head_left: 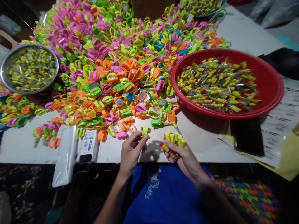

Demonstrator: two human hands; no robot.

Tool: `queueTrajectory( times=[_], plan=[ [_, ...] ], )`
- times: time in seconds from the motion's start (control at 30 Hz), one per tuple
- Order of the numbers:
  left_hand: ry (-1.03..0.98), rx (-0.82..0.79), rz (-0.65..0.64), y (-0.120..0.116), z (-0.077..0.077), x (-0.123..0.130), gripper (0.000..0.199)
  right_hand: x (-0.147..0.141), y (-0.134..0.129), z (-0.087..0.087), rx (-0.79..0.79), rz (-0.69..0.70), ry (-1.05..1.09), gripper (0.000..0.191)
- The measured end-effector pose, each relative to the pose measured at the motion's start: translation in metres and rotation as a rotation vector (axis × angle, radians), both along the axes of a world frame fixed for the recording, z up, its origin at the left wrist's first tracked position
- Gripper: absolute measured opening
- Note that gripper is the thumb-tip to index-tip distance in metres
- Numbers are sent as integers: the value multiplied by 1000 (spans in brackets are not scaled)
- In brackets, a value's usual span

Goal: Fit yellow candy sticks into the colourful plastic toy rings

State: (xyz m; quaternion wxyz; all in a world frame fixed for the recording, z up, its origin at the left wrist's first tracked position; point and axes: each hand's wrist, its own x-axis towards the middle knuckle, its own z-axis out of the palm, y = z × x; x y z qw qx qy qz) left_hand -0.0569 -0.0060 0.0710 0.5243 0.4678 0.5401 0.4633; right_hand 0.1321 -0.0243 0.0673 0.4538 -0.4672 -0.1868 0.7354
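My right hand (184, 158) is gripping a bunch of light, stiff-looking yellow sticks (174, 140) around their middle, just above the table (205, 146). My left hand (133, 152) is hanging half open at a yellow plastic band (145, 130); I cannot tell if it has hold.

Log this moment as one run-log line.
left hand: nearest yellow band | right hand: holds yellow tubes | nearby: toy watch pile, red basin, steel bowl

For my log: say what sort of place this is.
Likely a packing workshop: toy watches heaped on a table, a red basin of wrapped sticks, a steel bowl of more.
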Motion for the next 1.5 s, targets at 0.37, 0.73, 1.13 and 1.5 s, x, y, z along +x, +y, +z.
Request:
queueTrajectory(
  times=[0.37, 0.73, 1.13, 1.5],
  plan=[
    [334, 602, -24, 6, 16, 37, 10, 12, 7, 28, 144, -83, 89, 30],
    [647, 921, -106, 11, 19, 37, 21, 18, 9, 41, 241, -82, -64, 28],
    [799, 1087, -151, 13, 20, 36, 24, 24, 7, 31, 160, -111, -80, 35],
    [857, 1172, -350, 25, 2, 30, 36, 44, 0, 11, 107, -94, -158, 31]
  ],
)
